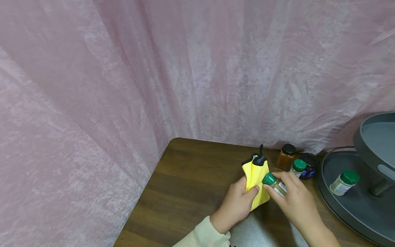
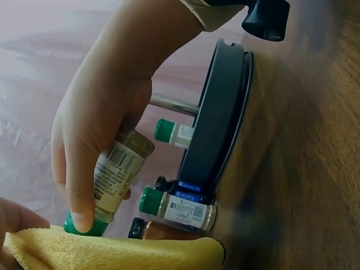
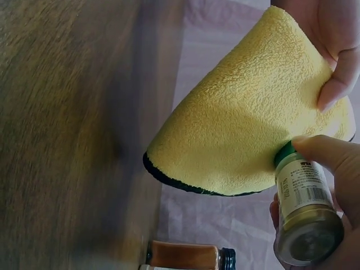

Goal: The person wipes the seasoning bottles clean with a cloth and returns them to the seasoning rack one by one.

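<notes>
My left hand grips a folded yellow cloth with dark edging and a black loop at its top. In my right hand is a small glass spice jar with a green cap and a pale printed label. The jar is tilted, its cap right against the cloth's fuzzy face. My right thumb lies along the cap in the right wrist view. Both hands are above the wooden table, close together.
Beyond my right hand stand a black-lidded jar of reddish-brown contents, another green-capped spice jar and a dark jar. At right, a grey two-tier round stand holds a green-capped jar on its lower tier. A pink curtain hangs behind.
</notes>
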A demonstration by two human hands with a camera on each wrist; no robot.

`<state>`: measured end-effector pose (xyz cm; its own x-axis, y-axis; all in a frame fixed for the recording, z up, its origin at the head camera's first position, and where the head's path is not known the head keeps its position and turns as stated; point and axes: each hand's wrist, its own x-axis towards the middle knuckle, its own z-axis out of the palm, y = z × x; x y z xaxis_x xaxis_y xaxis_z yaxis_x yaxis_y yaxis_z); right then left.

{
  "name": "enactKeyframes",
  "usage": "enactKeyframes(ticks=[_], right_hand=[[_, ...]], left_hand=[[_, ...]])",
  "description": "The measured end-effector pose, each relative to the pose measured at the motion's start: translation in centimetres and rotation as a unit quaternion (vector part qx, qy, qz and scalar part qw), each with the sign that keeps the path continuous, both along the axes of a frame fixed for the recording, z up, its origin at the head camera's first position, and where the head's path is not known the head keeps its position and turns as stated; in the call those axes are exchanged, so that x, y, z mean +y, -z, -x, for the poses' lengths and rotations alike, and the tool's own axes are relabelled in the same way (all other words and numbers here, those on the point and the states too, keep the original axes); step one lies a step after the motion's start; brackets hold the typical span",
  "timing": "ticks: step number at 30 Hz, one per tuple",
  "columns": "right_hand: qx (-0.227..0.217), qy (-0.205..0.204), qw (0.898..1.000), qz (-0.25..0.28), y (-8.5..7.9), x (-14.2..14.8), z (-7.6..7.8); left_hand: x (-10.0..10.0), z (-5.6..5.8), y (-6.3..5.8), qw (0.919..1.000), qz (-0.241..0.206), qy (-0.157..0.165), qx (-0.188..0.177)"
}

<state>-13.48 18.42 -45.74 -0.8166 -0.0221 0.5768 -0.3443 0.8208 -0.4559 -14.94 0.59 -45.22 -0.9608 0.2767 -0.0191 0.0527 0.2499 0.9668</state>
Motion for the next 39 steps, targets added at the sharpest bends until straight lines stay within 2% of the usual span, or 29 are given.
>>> enactKeyframes(ticks=[3,6,10,14,18,25,29,33,39], right_hand=[[-0.011,0.012,1.0,-0.008,0.0,0.1,0.1],[-0.041,0.017,0.999,-0.019,0.1,0.1,0.1],[-0.078,0.009,0.996,-0.037,0.2,-0.2,0.2],[-0.085,0.002,0.995,-0.053,0.3,-0.4,0.2],[-0.092,-0.011,0.993,-0.067,0.2,-0.2,0.0],[-0.138,-0.036,0.988,-0.059,-0.4,0.1,-0.3],[-0.161,-0.049,0.984,-0.051,-0.7,0.2,-0.6],[-0.151,-0.06,0.986,-0.038,-1.0,0.2,-0.7],[-0.077,-0.066,0.995,-0.02,-1.2,0.2,-0.6]], left_hand=[[0.2,0.0,0.1,1.0,-0.003,0.001,0.003],[0.2,-0.1,0.1,1.0,-0.003,0.003,0.007],[0.0,-0.1,0.3,0.9998,0.001,0.0,0.018],[-0.1,0.0,0.4,0.9998,-0.001,-0.003,0.019],[-0.1,0.1,0.5,1.0,-0.006,-0.001,0.006],[0.1,0.3,0.6,0.9961,-0.072,0.011,-0.049],[0.2,0.2,0.7,0.9948,-0.082,0.016,-0.058],[0.3,0.3,0.9,0.9904,-0.116,0.032,-0.069],[0.1,0.4,0.7,0.981,-0.167,0.034,-0.092]])
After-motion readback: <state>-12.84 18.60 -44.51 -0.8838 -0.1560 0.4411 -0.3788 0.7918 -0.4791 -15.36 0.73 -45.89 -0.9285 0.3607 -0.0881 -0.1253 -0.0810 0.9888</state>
